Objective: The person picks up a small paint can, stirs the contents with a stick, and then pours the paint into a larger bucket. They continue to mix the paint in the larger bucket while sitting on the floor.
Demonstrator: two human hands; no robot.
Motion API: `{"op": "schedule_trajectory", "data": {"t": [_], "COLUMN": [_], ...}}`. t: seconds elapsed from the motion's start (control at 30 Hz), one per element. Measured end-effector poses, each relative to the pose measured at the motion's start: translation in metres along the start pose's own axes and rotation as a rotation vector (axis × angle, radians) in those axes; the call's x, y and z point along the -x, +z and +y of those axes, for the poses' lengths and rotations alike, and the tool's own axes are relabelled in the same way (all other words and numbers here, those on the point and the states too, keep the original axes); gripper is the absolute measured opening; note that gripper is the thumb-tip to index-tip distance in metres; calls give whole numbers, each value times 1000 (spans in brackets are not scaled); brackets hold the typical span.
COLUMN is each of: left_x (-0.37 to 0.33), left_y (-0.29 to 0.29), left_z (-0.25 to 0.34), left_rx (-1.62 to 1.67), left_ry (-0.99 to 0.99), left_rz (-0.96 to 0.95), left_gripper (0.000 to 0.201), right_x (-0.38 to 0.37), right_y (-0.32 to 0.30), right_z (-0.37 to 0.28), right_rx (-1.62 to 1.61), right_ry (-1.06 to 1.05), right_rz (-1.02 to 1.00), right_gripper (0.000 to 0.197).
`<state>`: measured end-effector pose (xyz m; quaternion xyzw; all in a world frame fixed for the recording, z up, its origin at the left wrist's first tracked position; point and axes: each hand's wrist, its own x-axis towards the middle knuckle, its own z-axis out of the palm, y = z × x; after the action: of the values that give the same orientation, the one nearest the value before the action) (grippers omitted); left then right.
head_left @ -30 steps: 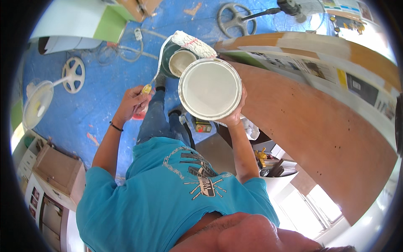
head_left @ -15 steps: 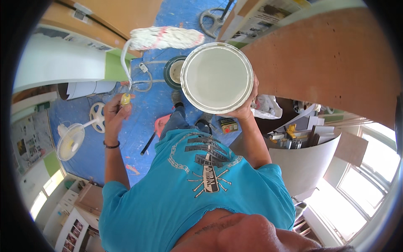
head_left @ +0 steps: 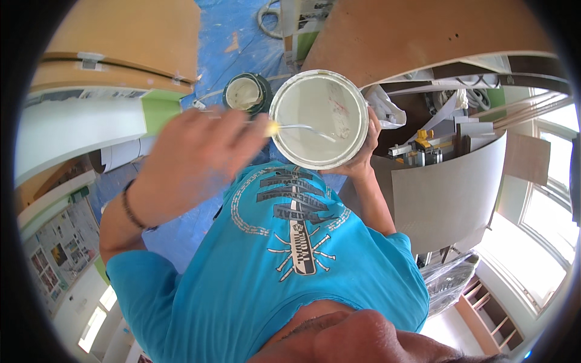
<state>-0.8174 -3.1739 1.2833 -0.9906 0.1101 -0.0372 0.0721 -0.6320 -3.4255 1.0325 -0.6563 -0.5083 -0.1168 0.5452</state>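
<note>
My right hand (head_left: 365, 152) grips the side of a round white paint bucket (head_left: 292, 160), holding it up in front of my chest with its open top facing me. Pale grey-white paint (head_left: 302, 100) covers the inside. My left hand (head_left: 190, 158), a little blurred, is closed on a paint roller by its yellow handle (head_left: 273, 128). The roller's bent metal rod (head_left: 305, 127) reaches over the rim into the bucket. Its fluffy cover (head_left: 340, 115) lies in the paint near the right inner wall, mostly coated and hard to make out.
A dark green pot (head_left: 265, 95) with a pale inside stands on the blue floor sheet (head_left: 227, 36) behind the bucket. To the right are a white plastic bag (head_left: 387, 111), yellow-and-grey tools (head_left: 422, 145), a curved grey panel (head_left: 448, 187) and a large brown board (head_left: 417, 36). Wooden cabinets (head_left: 121, 27) line the left.
My left hand has swung right and closer, bringing the roller from the far left above the floor into the bucket. The bucket stays in my right hand, slightly shifted. My view has turned somewhat.
</note>
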Motion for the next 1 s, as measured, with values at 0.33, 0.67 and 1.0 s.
{"op": "schedule_trajectory", "data": {"t": [0.33, 0.67, 1.0], "left_x": [-98, -107, -114], "left_y": [36, 14, 1], "left_z": [57, 67, 63], "left_rx": [-18, -125, -161], "left_ry": [442, 528, 562], "left_rz": [-30, -83, -57], "left_gripper": [40, 35, 39], "right_x": [24, 31, 19], "right_y": [-46, -58, -71], "right_z": [-23, -29, -37], "right_rx": [217, 284, 297], "right_ry": [62, 76, 64], "right_rz": [168, 287, 300], "right_gripper": [148, 151, 152]}}
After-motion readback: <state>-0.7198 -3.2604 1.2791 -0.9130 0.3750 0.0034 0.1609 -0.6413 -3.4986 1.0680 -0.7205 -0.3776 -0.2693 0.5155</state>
